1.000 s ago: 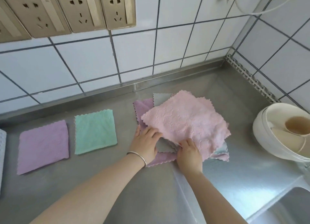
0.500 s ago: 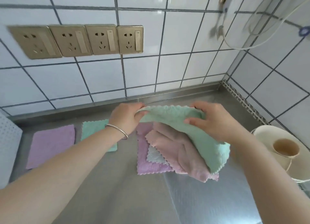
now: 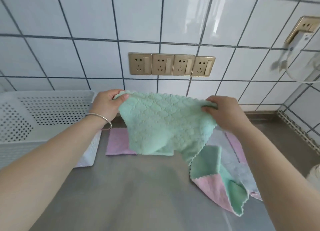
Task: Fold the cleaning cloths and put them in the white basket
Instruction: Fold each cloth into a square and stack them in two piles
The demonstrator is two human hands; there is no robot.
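Mint-green plush, a cleaning cloth [image 3: 166,125], hangs in the air above the steel table [image 3: 138,187], stretched between both hands by its upper edge. The left hand [image 3: 107,104] pinches one top corner between thumb and curled fingers, and the right hand [image 3: 223,111] grips the opposite top corner the same way, so the held edge runs nearly level from hand to hand, and the rest of the cloth droops below it toward the table. Directly beneath the hanging cloth lie a folded lilac cloth [image 3: 117,142] and the edge of a folded green cloth [image 3: 164,153], both flat on the table. Below and just inside the right forearm sits the unfolded pile [image 3: 223,180], green over pink with a grey one beside it. The white basket [image 3: 43,116], a perforated plastic bin, stands on the left hand's side, its near corner just past the left wrist with its metal bangle [image 3: 103,121]; the left hand is plainly the nearer one to it, and the right is well apart. By my judgement the cloth is still to be folded, which calls for laying it down or bringing the two held corners together, and only then a short carry leftward to the basket. Whether anything already lies inside the basket cannot be told from this angle.
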